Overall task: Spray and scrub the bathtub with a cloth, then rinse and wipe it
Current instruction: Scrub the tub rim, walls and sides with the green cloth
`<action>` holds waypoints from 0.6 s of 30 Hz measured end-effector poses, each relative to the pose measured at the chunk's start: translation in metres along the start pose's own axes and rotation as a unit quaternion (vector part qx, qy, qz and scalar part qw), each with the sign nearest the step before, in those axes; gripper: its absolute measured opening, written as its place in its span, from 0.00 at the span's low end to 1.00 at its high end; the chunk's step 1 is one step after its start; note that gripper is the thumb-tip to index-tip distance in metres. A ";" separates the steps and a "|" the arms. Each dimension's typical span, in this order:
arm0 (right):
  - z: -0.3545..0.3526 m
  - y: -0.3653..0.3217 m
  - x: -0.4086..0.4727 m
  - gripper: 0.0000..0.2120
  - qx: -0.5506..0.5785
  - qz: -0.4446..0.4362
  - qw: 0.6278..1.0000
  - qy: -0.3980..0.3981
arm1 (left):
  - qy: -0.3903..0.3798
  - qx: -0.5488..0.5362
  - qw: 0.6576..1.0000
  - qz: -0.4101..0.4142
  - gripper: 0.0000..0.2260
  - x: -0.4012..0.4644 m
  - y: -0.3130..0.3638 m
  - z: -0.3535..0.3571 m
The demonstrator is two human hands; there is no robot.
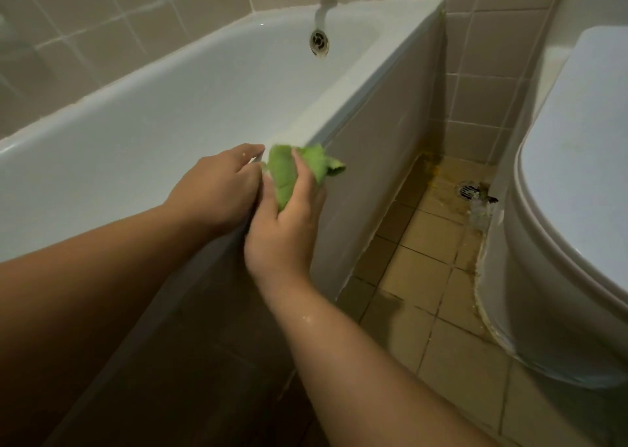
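Observation:
A white bathtub (pixel 343 106) runs from the lower left to the upper right, with a round overflow fitting (pixel 318 41) on its far end wall under a white spout (pixel 324 1). My right hand (pixel 285 229) grips a crumpled green cloth (pixel 289 171) just over the tub's near rim. My left hand (pixel 217 188) lies on the same rim beside the cloth, its fingers curled and touching the cloth's left edge. Whether it pinches the cloth is hidden behind the fingers.
A white toilet (pixel 560 208) stands close on the right. Between it and the tub panel is a narrow strip of stained beige floor tiles (pixel 418 259) with a metal floor drain (pixel 469 190). Beige wall tiles (pixel 102 28) back the tub.

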State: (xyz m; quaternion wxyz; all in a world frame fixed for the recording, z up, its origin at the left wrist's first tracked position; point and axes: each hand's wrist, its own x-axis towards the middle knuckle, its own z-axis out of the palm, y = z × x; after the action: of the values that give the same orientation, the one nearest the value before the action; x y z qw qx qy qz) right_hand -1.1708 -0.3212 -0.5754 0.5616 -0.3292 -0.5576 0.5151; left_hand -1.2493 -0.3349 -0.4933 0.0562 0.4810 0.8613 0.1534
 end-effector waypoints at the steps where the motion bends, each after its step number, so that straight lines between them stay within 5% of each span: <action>1: -0.002 0.002 -0.018 0.25 0.010 -0.002 1.000 -0.012 | 0.007 -0.002 1.000 -0.008 0.19 0.000 0.000 0.000; 8: -0.022 0.021 0.112 0.24 -0.015 0.162 0.986 0.018 | 0.025 0.005 0.999 -0.019 0.19 -0.008 0.000 -0.002; 15: -0.013 0.014 -0.002 0.26 -0.020 0.040 0.998 -0.033 | 0.046 -0.005 0.999 -0.029 0.18 -0.015 0.007 -0.005; 18: -0.010 0.015 0.039 0.25 -0.012 0.128 0.992 0.000 | 0.039 0.003 0.998 -0.049 0.19 -0.031 -0.005 -0.008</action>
State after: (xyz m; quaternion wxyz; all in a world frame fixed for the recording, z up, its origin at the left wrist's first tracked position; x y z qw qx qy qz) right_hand -1.1700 -0.2787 -0.5806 0.4871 -0.4046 -0.5169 0.5761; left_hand -1.2388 -0.3657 -0.4886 0.0288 0.4322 0.8859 0.1662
